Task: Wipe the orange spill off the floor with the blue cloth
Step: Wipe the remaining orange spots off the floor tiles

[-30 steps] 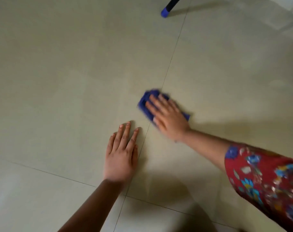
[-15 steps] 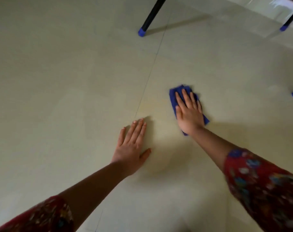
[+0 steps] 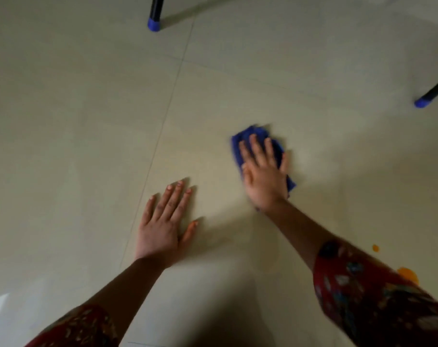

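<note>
The blue cloth (image 3: 250, 133) lies on the floor (image 3: 87, 121) under the right hand (image 3: 265, 176), its long axis along the fingers. The orange spill (image 3: 408, 275) sits well behind that hand, beside the right sleeve (image 3: 375, 311), so the wipe likely has to draw back and rightward. The right hand presses flat with straight fingers. The left hand (image 3: 162, 226) rests palm-down just left of it, fingers spread, holding nothing.

Floor (image 3: 62, 121): pale beige glossy tiles, ruled by thin darker grout lines (image 3: 162, 126). Cloth (image 3: 250, 132): deep blue; spill (image 3: 409, 275): bright orange, in two separate spots. Sleeves (image 3: 363, 301): red with a multicoloured floral print of blue, white and yellow; legs (image 3: 155, 8): black, tipped with blue caps (image 3: 154, 25).
</note>
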`<move>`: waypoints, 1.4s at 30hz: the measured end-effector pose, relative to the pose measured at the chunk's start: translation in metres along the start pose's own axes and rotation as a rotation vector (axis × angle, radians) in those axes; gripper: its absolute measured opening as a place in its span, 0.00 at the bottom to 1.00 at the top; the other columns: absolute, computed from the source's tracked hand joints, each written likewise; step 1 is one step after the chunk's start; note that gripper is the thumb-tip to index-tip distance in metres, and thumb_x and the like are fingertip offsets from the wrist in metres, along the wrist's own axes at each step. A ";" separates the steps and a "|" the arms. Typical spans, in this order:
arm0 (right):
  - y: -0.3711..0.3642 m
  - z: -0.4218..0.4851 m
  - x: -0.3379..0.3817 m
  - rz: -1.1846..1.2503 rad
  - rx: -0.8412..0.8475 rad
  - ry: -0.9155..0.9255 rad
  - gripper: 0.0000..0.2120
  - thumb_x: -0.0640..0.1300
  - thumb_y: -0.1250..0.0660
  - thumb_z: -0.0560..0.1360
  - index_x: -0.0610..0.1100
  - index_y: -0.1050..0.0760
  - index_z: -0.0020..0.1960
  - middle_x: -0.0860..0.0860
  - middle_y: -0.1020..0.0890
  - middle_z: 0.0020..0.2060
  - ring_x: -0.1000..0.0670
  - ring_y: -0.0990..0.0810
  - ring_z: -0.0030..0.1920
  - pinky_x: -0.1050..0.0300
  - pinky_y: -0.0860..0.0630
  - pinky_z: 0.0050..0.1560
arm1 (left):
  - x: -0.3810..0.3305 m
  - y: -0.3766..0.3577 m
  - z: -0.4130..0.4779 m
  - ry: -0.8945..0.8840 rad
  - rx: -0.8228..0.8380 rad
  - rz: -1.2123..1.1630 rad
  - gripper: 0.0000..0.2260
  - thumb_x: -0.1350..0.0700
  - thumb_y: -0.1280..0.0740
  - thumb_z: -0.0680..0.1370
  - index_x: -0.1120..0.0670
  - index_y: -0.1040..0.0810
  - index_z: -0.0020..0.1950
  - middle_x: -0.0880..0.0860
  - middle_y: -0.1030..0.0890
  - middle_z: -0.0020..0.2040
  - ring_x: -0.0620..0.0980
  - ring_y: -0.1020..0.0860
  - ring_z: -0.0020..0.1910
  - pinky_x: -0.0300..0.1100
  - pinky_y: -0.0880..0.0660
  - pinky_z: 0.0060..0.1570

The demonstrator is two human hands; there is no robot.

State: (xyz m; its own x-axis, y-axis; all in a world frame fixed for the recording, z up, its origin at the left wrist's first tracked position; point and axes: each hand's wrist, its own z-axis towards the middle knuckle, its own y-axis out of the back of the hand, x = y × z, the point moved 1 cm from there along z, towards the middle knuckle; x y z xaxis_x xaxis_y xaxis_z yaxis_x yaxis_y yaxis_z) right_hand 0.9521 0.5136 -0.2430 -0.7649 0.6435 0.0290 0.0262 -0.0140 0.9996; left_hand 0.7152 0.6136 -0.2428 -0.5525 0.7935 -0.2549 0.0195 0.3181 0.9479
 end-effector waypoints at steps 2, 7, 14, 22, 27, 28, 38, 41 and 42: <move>-0.001 -0.063 0.000 -0.019 0.085 0.232 0.25 0.53 0.52 0.81 0.56 0.46 0.78 0.55 0.45 0.78 0.45 0.48 0.78 0.35 0.49 0.73 | -0.001 0.001 0.000 0.018 0.000 0.008 0.31 0.37 0.49 0.79 0.46 0.52 0.79 0.47 0.51 0.80 0.46 0.53 0.78 0.50 0.51 0.76; 0.007 -0.085 -0.131 0.070 0.055 -0.025 0.24 0.51 0.54 0.82 0.49 0.44 0.77 0.46 0.39 0.76 0.41 0.42 0.76 0.40 0.38 0.71 | -0.006 -0.002 -0.002 0.012 -0.003 0.018 0.32 0.38 0.49 0.78 0.47 0.51 0.80 0.48 0.51 0.80 0.47 0.53 0.79 0.52 0.50 0.76; 0.001 -0.055 -0.049 0.058 -0.001 0.138 0.25 0.50 0.50 0.81 0.47 0.40 0.77 0.47 0.39 0.77 0.42 0.41 0.76 0.43 0.39 0.72 | -0.006 -0.002 -0.002 0.002 -0.025 0.045 0.31 0.38 0.51 0.78 0.48 0.51 0.80 0.48 0.51 0.80 0.47 0.52 0.79 0.51 0.50 0.76; 0.009 -0.091 -0.149 0.050 -0.012 -0.318 0.26 0.53 0.52 0.79 0.53 0.42 0.77 0.49 0.41 0.77 0.43 0.44 0.77 0.35 0.42 0.72 | -0.006 -0.003 0.000 -0.009 -0.044 0.046 0.31 0.39 0.50 0.79 0.47 0.51 0.80 0.46 0.52 0.80 0.46 0.53 0.79 0.51 0.51 0.76; -0.007 -0.094 -0.014 0.046 0.020 0.251 0.25 0.51 0.48 0.79 0.50 0.40 0.76 0.47 0.37 0.76 0.38 0.42 0.76 0.37 0.40 0.71 | -0.004 -0.003 -0.001 -0.009 -0.028 0.030 0.31 0.38 0.50 0.79 0.46 0.52 0.80 0.45 0.53 0.80 0.44 0.55 0.78 0.50 0.53 0.76; -0.006 -0.136 0.006 0.052 0.098 0.446 0.25 0.51 0.48 0.80 0.51 0.41 0.77 0.49 0.38 0.76 0.40 0.44 0.77 0.39 0.44 0.73 | -0.004 -0.003 -0.001 -0.007 -0.021 0.022 0.31 0.38 0.51 0.79 0.46 0.52 0.79 0.45 0.53 0.80 0.44 0.55 0.78 0.50 0.53 0.76; 0.003 -0.137 -0.093 0.080 0.042 -0.066 0.27 0.52 0.49 0.79 0.53 0.44 0.78 0.50 0.42 0.78 0.43 0.47 0.78 0.40 0.41 0.72 | -0.002 -0.002 -0.001 -0.001 -0.030 -0.011 0.31 0.37 0.51 0.78 0.45 0.49 0.79 0.44 0.51 0.80 0.43 0.54 0.78 0.50 0.52 0.76; -0.001 -0.186 -0.044 0.093 0.085 0.101 0.26 0.53 0.48 0.80 0.55 0.45 0.78 0.52 0.44 0.78 0.43 0.48 0.78 0.40 0.44 0.74 | -0.013 0.004 -0.003 0.056 -0.090 -0.048 0.30 0.39 0.50 0.77 0.48 0.42 0.77 0.45 0.45 0.79 0.46 0.49 0.78 0.52 0.52 0.76; 0.000 -0.220 -0.043 0.092 0.129 0.218 0.26 0.53 0.48 0.80 0.55 0.46 0.78 0.52 0.45 0.78 0.44 0.49 0.78 0.41 0.47 0.75 | -0.022 0.006 -0.001 0.091 -0.112 -0.071 0.29 0.41 0.50 0.77 0.49 0.39 0.76 0.46 0.43 0.79 0.47 0.47 0.78 0.53 0.53 0.76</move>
State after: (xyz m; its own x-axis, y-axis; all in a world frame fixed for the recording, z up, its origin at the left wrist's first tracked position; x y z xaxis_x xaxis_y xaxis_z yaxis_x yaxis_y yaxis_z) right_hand 0.8438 0.3177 -0.2427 -0.8756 0.4640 0.1344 0.1731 0.0418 0.9840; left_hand 0.7265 0.5979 -0.2315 -0.6225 0.7194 -0.3082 -0.1123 0.3076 0.9449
